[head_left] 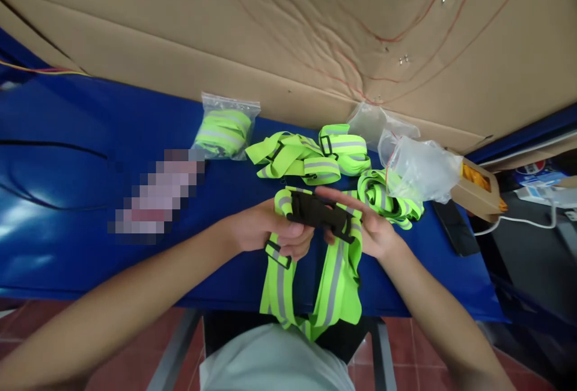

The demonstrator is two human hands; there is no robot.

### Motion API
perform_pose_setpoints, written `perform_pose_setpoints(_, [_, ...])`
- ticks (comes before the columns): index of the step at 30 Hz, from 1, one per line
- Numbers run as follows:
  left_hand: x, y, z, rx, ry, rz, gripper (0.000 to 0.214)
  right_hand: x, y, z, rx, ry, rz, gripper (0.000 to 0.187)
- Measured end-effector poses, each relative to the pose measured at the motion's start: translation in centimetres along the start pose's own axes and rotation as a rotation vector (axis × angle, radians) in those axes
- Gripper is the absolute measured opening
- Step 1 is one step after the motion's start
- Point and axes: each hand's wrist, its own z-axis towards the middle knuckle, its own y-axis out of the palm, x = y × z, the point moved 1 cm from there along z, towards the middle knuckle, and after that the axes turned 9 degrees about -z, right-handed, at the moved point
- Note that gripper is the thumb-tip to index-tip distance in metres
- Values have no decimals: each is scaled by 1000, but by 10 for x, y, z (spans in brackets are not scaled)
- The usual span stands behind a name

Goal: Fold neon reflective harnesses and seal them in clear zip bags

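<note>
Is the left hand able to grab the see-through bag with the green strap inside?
Probably yes: nothing seems to block the way to the bag, but the left hand is busy holding another strap and its black buckle.

On my blue table, black cables lie at the left. Along the far side stands a brown cardboard panel — thin red wires trail across it. To my right, a dark phone lies near a small cardboard box — white cable beside it. Reddish floor tiles show nearest me.
</note>
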Motion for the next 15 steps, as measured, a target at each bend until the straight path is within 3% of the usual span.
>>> perform_pose_setpoints(3, [7,2,-3,10,-33,74,43,6,-6,-1,-6,82,-38,78])
perform_pose_setpoints(7, [12,4,-2,80,-37,189,41,8,-10,-7,-36,80,-75,78])
perform_pose_setpoints(12, [5,1,3,171,5,241,29,5,-4,-7,-4,88,-137,43])
perform_pose_setpoints(15, [-1,2,8,191,20,298,27,2,1,-4,-5,55,-177,38])
